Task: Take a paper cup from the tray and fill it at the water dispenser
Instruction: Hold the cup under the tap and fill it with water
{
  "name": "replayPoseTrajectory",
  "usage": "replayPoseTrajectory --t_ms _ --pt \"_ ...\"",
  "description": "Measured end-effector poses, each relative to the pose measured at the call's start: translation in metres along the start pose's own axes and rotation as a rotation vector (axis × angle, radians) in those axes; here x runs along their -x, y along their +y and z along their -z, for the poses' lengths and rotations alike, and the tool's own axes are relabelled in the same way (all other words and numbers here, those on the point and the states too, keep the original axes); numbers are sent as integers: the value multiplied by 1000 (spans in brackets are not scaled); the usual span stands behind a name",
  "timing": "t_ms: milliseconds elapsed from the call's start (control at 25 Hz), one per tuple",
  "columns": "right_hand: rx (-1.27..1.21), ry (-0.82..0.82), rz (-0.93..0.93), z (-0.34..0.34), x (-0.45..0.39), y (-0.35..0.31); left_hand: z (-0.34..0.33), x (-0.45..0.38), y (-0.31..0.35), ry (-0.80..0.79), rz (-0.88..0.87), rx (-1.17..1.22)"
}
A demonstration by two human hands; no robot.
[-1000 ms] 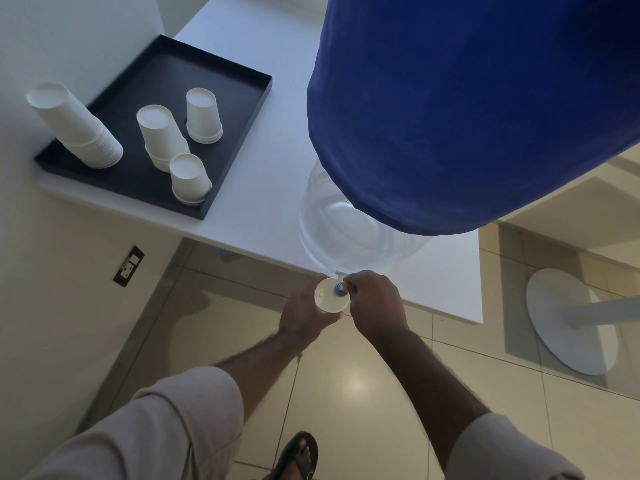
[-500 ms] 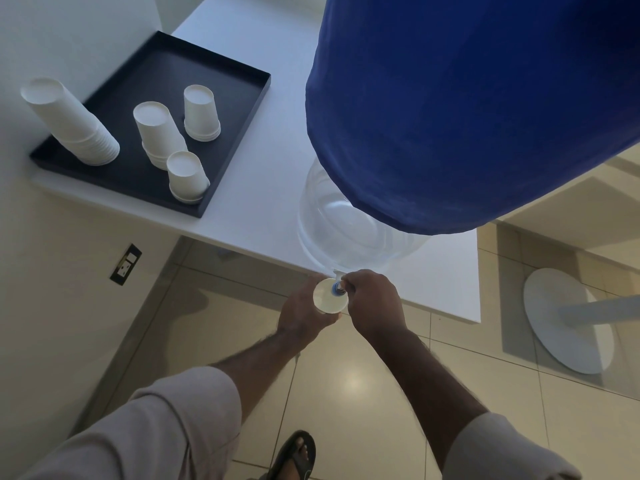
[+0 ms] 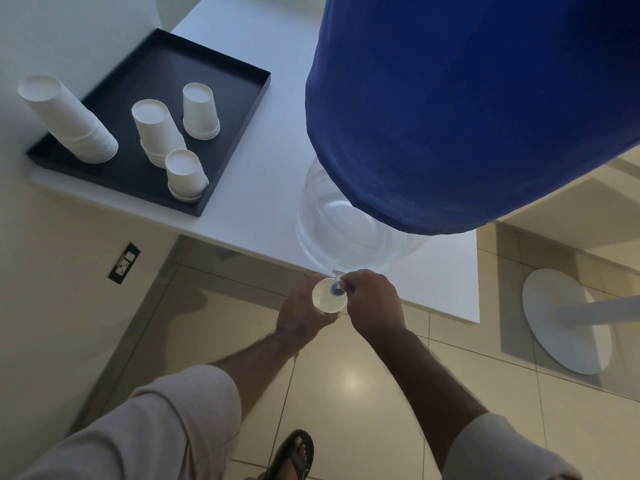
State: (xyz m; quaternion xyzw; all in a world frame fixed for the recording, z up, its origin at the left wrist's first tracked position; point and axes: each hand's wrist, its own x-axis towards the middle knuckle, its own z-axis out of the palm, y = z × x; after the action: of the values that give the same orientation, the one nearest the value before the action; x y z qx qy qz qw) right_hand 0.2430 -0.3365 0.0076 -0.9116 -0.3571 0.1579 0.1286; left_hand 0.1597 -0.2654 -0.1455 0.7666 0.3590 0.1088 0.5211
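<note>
My left hand (image 3: pixel 300 311) grips a white paper cup (image 3: pixel 327 296) upright, just below the front edge of the white table (image 3: pixel 266 188). Right over the cup's rim sits the dispenser's small blue tap (image 3: pixel 336 288), and my right hand (image 3: pixel 374 301) is closed on it. The tap comes off the clear base of the water dispenser (image 3: pixel 349 230), whose bottle is wrapped in a blue cloth cover (image 3: pixel 467 109). A black tray (image 3: pixel 239 109) at the table's left end holds several stacks of upturned paper cups (image 3: pixel 157 133). Whether water is in the cup cannot be told.
A wall with a black power socket (image 3: pixel 124 263) stands to the left below the table. The floor is beige tile; my sandalled foot (image 3: pixel 292 455) shows at the bottom. A white round pedestal base (image 3: pixel 564 320) lies on the floor to the right.
Hands, cup and tap keep their places across the frames. Only the view has shifted slightly.
</note>
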Motion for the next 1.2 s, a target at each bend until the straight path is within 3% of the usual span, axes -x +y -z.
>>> replayPoseTrajectory --t_ms 760,1200 --pt "4 32 34 -3 2 3 2 2 9 18 7 -42" --pt "175 148 236 -35 33 22 9 4 11 30 19 47"
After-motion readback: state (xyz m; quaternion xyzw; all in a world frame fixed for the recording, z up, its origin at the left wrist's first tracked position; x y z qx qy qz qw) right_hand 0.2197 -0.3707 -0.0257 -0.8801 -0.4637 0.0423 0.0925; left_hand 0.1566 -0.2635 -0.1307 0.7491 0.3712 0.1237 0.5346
